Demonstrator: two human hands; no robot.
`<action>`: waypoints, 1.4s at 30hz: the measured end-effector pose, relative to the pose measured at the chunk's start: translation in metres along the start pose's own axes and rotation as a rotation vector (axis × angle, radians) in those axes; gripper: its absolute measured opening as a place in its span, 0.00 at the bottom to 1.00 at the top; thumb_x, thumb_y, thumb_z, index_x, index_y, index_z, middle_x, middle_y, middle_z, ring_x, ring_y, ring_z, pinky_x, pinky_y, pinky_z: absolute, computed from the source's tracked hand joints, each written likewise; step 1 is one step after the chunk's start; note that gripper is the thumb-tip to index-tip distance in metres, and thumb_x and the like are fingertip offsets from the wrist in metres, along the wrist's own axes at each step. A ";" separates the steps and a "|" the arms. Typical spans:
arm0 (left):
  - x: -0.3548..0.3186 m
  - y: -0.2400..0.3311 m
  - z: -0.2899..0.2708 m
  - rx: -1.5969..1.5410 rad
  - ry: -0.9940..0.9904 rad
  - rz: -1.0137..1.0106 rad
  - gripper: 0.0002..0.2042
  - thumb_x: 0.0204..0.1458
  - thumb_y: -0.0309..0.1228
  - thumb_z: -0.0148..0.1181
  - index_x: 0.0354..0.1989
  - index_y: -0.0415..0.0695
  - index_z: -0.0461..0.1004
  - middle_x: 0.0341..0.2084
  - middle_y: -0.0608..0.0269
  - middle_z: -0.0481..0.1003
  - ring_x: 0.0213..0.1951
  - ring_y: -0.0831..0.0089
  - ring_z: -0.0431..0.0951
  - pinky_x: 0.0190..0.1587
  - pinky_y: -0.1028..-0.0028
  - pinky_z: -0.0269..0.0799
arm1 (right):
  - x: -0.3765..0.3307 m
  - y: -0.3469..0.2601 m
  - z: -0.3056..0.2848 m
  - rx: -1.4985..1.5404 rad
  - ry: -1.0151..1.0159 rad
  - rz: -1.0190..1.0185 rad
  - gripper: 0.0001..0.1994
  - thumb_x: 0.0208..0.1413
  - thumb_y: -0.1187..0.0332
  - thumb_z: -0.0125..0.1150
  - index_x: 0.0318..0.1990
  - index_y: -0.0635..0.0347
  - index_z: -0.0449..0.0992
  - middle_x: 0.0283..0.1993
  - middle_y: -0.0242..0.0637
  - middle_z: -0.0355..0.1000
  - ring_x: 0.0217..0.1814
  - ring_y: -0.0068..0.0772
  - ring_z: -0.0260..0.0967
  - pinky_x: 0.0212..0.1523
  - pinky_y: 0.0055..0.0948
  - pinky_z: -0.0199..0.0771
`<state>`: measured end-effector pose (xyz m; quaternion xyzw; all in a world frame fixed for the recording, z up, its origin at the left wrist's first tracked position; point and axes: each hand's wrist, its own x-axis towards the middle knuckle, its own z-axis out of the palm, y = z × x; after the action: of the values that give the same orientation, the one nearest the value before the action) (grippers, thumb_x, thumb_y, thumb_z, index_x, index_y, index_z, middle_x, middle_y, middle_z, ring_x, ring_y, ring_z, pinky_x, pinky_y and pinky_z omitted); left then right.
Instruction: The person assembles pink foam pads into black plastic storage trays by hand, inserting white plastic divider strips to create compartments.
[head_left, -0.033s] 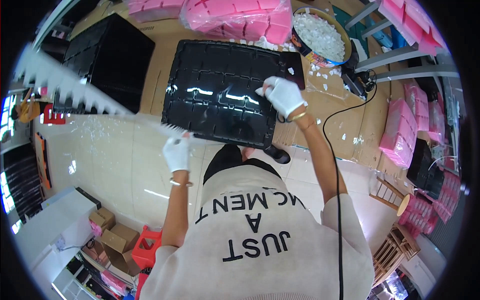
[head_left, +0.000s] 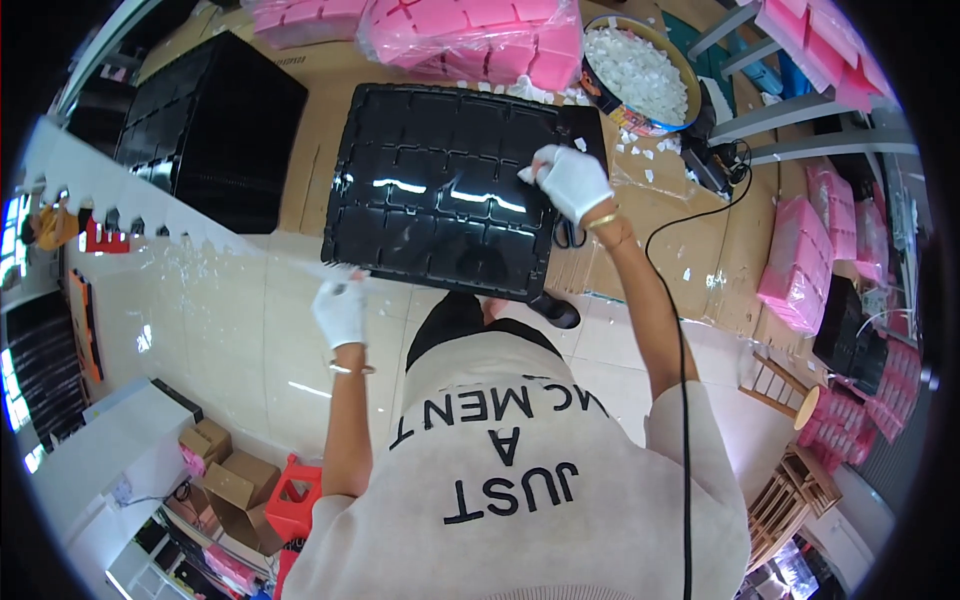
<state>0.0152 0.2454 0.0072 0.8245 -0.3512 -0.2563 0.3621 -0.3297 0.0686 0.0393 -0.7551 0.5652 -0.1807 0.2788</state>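
My left hand point(head_left: 340, 312), in a white glove, is at the tray's near left corner, fingers closed on the end of a long white strip point(head_left: 150, 195). The strip stretches away to the far left, and its lower edge is notched like teeth. A black plastic tray point(head_left: 430, 235) with raised ribs lies flat in front of me. Over its right part, my gloved right hand point(head_left: 577, 187) pinches a small white piece point(head_left: 527, 174). Whether that piece touches the tray, I cannot tell. Scissors point(head_left: 570, 236) with dark handles lie under my right wrist.
A tall black stack point(head_left: 245, 130) stands at the left on the cardboard-covered table point(head_left: 690, 255). Pink parts in clear film point(head_left: 480, 45) lie behind the tray. A round tub point(head_left: 640, 80) holds white scraps. A black cable point(head_left: 655, 250) runs down beside my right arm.
My left hand has moved left, taking the strip's end away from the tray's near edge. My right hand has shifted slightly to the right, still pinching the small white piece.
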 end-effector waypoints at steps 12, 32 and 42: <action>0.120 -0.020 -0.047 0.006 0.166 -0.097 0.11 0.49 0.30 0.70 0.38 0.36 0.83 0.18 0.69 0.70 0.20 0.81 0.64 0.23 0.76 0.61 | 0.102 0.056 0.007 -0.552 -0.071 -0.099 0.09 0.51 0.61 0.66 0.33 0.57 0.81 0.32 0.49 0.76 0.37 0.51 0.76 0.38 0.45 0.75; 0.097 0.170 0.056 -0.539 -0.694 -0.174 0.11 0.52 0.25 0.65 0.42 0.33 0.79 0.26 0.62 0.78 0.22 0.81 0.75 0.25 0.86 0.68 | 0.083 0.163 -0.053 -0.478 0.523 0.552 0.08 0.55 0.67 0.55 0.33 0.56 0.80 0.32 0.49 0.79 0.35 0.55 0.78 0.36 0.49 0.77; 0.076 0.289 0.142 -0.033 -1.326 0.434 0.10 0.48 0.28 0.68 0.36 0.36 0.81 0.28 0.60 0.81 0.29 0.80 0.79 0.31 0.77 0.73 | 0.024 0.009 0.077 0.944 -0.127 -0.266 0.12 0.64 0.63 0.53 0.50 0.60 0.71 0.48 0.37 0.70 0.49 0.33 0.73 0.56 0.37 0.74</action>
<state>-0.1473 -0.0144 0.1330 0.3997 -0.6511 -0.6326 0.1267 -0.2841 0.0603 -0.0279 -0.6215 0.3021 -0.4048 0.5988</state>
